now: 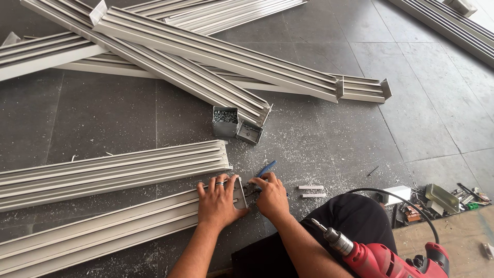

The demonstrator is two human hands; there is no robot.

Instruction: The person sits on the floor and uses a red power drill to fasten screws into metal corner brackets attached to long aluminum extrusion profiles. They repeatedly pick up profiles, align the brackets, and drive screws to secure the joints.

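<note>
Two hands work at the end of a long grey ribbed aluminium track (103, 226) lying on the dark tiled floor. The left hand (218, 203) presses flat, fingers spread; the right hand (270, 195) clamps blue-handled pliers (262, 174). A slip could nick the left fingers.

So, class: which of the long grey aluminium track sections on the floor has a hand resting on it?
The nearest grey aluminium track section, lowest in view: the left hand presses its end; the others lie untouched.
</note>
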